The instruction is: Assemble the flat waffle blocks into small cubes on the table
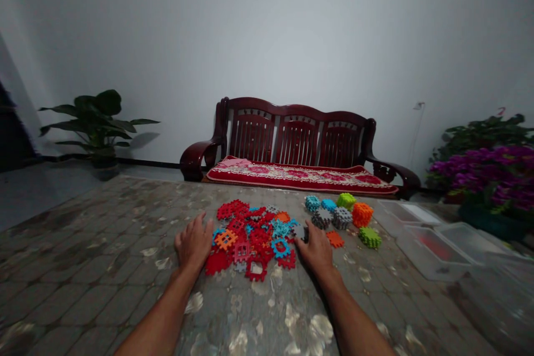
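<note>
One patterned table carries a loose heap of mostly red toothed pieces at mid-surface and, to its right, a cluster of seven stacks. The left hand lies beside the heap, grip apart; the right hand is at a grey piece on the heap's right edge, whether clamped on it cannot be determined.
</note>
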### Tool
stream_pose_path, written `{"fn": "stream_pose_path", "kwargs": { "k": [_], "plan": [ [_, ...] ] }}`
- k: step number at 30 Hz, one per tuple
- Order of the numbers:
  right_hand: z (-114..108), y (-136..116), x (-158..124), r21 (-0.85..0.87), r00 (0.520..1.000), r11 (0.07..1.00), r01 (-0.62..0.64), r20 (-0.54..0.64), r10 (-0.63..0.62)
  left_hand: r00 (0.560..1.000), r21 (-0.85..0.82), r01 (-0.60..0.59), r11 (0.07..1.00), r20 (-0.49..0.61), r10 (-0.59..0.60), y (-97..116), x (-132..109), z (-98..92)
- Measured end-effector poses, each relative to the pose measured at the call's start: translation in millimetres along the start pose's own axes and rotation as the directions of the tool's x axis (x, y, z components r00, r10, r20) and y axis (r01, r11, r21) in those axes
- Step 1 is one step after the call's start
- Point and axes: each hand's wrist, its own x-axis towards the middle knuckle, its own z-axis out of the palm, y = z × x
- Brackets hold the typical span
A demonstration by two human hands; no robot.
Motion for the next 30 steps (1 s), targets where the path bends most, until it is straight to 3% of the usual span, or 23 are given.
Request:
{"fn": "stream_pose_path", "kwargs": {
  "k": [3,6,9,12,16,21,26,30],
  "plan": [
    [1,1,-1,0.067,0.999,0.998,0.015,-0.049,-0.012,0.998,-0.022,0.039,0.999,0.052,-0.038,-2,5,3.2],
    [-4,4,4,0.135,0.989,0.988,0.069,-0.138,-0.050,0.997,-0.015,-0.003,1.000,0.075,0.004,1,4,3.0],
    [-20,14,18,0.160,0.970,0.982,0.098,-0.237,-0.058,0.996,0.006,-0.028,1.000,0.081,0.027,1,3,1.9],
    [-39,31,35,0.114,0.961,0.993,0.027,-0.276,0.006,0.997,0.030,-0.040,0.999,0.062,0.038,1,1,2.6],
    [-57,48,52,0.027,0.972,0.996,-0.085,-0.218,0.088,0.997,0.063,-0.049,0.997,0.066,0.045,1,1,4.7],
    [-63,52,61,-0.100,0.984,0.983,-0.153,-0.108,0.143,0.995,0.085,-0.054,0.995,0.086,0.047,1,2,4.9],
    [-70,62,67,-0.156,0.997,0.987,-0.029,-0.071,0.018,0.993,0.083,-0.052,0.995,0.112,0.042,4,0,0.0],
    [-86,76,83,-0.137,0.981,0.971,0.195,0.014,-0.195,0.992,0.095,-0.043,0.995,0.122,0.031,6,-1,-2.3]
  ]
}}
